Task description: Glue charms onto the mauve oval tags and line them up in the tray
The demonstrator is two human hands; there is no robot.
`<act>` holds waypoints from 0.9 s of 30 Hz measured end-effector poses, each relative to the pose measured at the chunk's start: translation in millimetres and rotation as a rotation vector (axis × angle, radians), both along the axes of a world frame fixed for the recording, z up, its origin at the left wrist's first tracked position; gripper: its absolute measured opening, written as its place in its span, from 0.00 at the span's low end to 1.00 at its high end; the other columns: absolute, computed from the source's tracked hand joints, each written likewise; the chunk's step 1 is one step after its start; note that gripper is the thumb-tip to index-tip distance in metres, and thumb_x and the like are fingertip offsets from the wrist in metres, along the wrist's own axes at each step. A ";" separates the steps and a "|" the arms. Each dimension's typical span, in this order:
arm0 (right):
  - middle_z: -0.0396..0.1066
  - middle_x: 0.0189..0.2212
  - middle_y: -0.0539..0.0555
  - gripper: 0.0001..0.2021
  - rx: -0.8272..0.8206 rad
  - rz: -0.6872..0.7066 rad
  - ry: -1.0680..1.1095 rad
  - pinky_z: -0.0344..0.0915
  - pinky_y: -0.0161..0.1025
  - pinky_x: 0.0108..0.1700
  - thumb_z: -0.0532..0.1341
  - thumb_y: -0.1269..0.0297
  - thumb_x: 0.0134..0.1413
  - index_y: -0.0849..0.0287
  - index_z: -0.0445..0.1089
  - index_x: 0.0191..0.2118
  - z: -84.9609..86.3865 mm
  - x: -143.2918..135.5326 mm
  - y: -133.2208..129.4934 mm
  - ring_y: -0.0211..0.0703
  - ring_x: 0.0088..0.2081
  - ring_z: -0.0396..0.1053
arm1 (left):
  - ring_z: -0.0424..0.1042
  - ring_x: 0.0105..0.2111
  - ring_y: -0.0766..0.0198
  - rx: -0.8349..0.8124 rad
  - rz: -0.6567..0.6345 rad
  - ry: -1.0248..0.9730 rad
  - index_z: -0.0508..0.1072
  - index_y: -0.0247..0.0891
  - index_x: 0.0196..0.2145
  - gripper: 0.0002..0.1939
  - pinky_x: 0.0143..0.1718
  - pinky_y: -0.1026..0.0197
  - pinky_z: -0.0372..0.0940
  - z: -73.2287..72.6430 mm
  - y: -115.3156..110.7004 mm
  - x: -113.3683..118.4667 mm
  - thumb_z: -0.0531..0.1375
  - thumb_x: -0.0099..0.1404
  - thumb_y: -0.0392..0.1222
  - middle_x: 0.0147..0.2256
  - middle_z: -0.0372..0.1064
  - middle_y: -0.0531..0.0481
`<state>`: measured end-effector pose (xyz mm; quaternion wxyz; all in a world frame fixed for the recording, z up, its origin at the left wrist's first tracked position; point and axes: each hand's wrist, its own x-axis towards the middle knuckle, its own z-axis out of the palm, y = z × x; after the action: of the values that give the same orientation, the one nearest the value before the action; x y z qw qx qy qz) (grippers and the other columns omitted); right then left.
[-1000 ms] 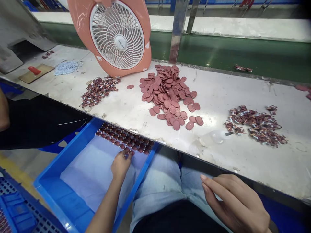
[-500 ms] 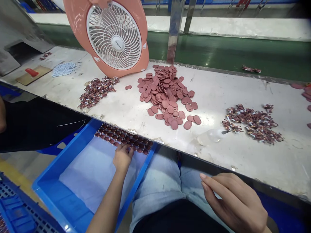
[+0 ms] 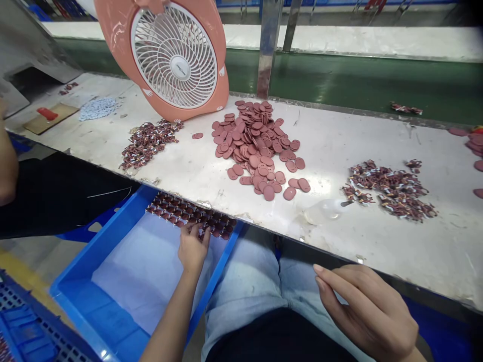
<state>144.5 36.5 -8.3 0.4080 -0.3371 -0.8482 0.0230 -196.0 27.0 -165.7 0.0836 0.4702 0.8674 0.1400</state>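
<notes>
In the blue bin [image 3: 222, 274], my left hand [image 3: 193, 249] reaches to the near edge of several rows of small dark red-brown figures [image 3: 169, 208] with pale limbs. Its fingers and thumb stand apart, touching or just over the last row; what lies under the fingertips is partly hidden. The rows sit on a white sheet [image 3: 139, 266]. My right hand [image 3: 368, 306] hovers over my lap by the table's front edge, thumb and index fingertips close together and nothing visible between them.
On the white table [image 3: 332, 130] lie a heap of reddish oval pieces [image 3: 260, 151], two piles of small brown-and-white parts [image 3: 392, 191] and a clear squeeze bottle [image 3: 322, 212]. An orange fan [image 3: 181, 65] stands behind. Another person's arm [image 3: 7, 166] is at left.
The fingers of my left hand have spread a little and the hand has shifted slightly right. My right hand has barely moved. The other person's arm has come further into view.
</notes>
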 end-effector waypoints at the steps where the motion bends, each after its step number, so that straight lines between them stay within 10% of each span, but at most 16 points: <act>1: 0.72 0.25 0.54 0.14 0.001 -0.004 0.000 0.67 0.37 0.29 0.66 0.84 0.50 0.68 0.73 0.43 -0.9 1.6 0.1 0.39 0.26 0.67 | 0.70 0.48 0.54 0.006 -0.022 0.006 0.72 0.37 0.49 0.17 0.46 0.47 0.69 0.7 -1.2 3.3 0.59 0.68 0.51 0.53 0.67 0.42; 27: 0.73 0.27 0.54 0.16 -0.006 -0.040 -0.009 0.67 0.37 0.31 0.68 0.84 0.49 0.66 0.74 0.45 -9.4 10.1 -1.8 0.39 0.27 0.68 | 0.68 0.49 0.47 0.033 -0.228 0.104 0.80 0.44 0.38 0.14 0.47 0.50 0.64 -0.4 -3.0 20.1 0.59 0.66 0.54 0.50 0.69 0.43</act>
<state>154.6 34.7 -17.7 0.4035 -0.3553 -0.8431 0.0159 -175.8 24.0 -166.1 0.0463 0.5737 0.8090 0.1192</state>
